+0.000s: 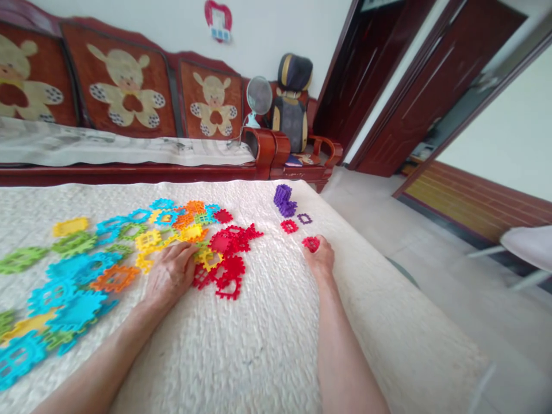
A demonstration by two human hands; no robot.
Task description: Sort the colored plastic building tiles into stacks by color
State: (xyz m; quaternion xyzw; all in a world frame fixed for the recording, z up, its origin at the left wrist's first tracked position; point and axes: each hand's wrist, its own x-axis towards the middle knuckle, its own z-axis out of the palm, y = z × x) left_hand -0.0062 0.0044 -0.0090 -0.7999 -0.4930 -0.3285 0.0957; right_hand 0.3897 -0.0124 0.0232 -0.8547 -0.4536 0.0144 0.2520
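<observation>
My right hand (321, 260) grips a red toothed interlocking piece (311, 244) between thumb and fingers, near the table's right side. Just beyond it lie another red piece (288, 226), a purple frame piece (304, 218) and a stack of purple pieces (284, 200). My left hand (172, 270) rests among the loose pieces, its fingers bent and close together; what is under them is hidden. Beside those fingers are a yellow window piece (210, 259) and a heap of red pieces (233, 241). Yellow pieces (149, 238) lie just past the left hand.
Blue pieces (80, 310), green pieces (75, 244) and orange pieces (115, 278) spread over the left of the cloth-covered table (241, 356). Behind the table stand a wooden sofa (172, 172) and a small fan (259, 96). A white stool (528, 247) is at the right.
</observation>
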